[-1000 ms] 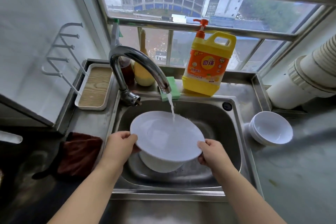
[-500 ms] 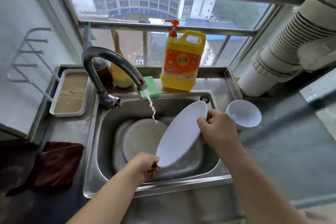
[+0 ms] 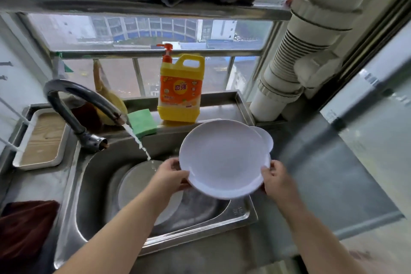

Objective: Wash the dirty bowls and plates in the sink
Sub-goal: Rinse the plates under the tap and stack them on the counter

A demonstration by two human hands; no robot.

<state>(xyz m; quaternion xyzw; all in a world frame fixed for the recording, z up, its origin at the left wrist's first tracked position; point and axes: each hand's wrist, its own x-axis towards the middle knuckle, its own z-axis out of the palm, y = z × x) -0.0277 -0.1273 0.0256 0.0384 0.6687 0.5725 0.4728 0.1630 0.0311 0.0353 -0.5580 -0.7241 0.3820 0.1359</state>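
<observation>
the left hand (image 3: 171, 177) grips the left edge of a white plate (image 3: 224, 158), its fingers curled around the rim with the thumb on top. the right hand (image 3: 277, 179) holds the opposite edge in the same way, thumb over the rim and the other fingers hidden under it. so the plate is between the two hands, carried in the air above the right side of the sink (image 3: 89, 184) and partly over its right border. the plate is round, smooth and shallow, its inner face turned up toward the camera. behind its far right edge a white bowl (image 3: 265, 138) shows only a part of its rim — it stands on the metal counter (image 3: 329, 180) just beside the sink.

the sink is of brushed steel with rounded corners. in its basin another plate (image 3: 135, 182) lies flat, pale and wet, partly covered by the left forearm. a curved dark metal tap (image 3: 73, 100) gives a thin stream of water (image 3: 139, 142) which falls on this lower plate, not on the held one.

on the ledge behind stands a yellow detergent bottle (image 3: 180, 91) with an orange pump, and near it a green sponge (image 3: 142, 122). a dark red cloth (image 3: 24, 227) lies on the left of the sink.
</observation>
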